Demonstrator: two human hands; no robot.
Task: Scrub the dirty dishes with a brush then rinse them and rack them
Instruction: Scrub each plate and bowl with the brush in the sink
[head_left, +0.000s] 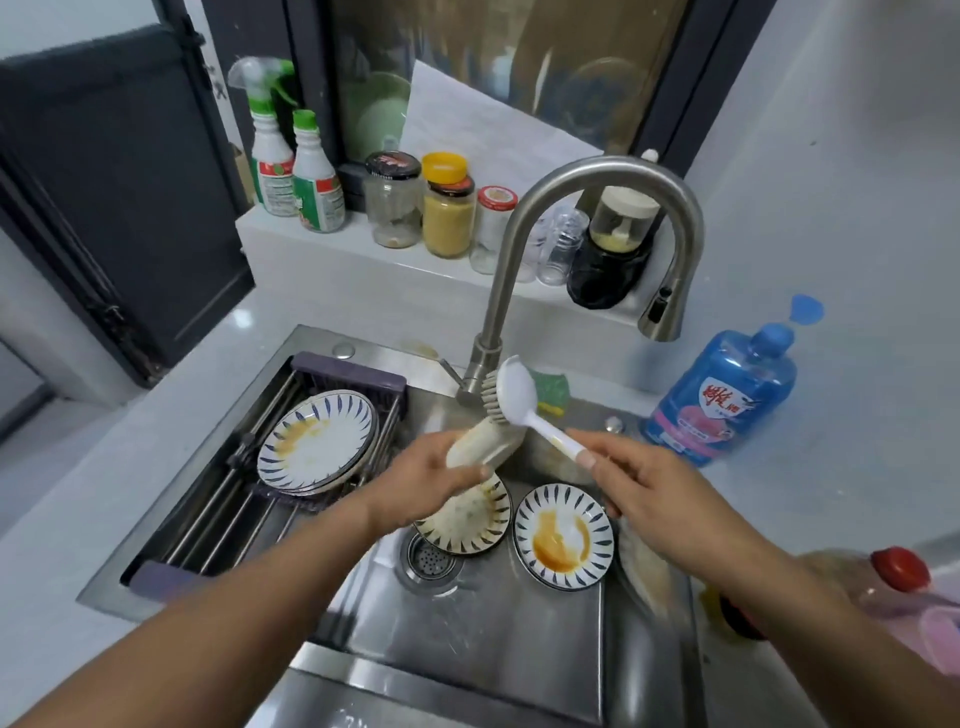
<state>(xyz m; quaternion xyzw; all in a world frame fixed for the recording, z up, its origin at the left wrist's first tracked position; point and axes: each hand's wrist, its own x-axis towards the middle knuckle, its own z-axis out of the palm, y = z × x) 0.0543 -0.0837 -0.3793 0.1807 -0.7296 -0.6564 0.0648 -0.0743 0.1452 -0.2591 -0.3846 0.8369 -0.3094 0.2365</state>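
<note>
Two hands work above the sink (493, 649): the left hand (434, 467) grips a small dish (480, 441) by its rim with curled fingers, and the right hand (639, 483) grips the brush (514, 389) handle. The dish seems wet, slippery and fragile; hold the rim firmly.

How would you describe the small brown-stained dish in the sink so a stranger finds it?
Look into the stainless steel sink, beside its round drain. Two small white dishes with dark blue rim strokes lie together; unlike the left dish, the right dish holds an orange-brown stain.
</note>
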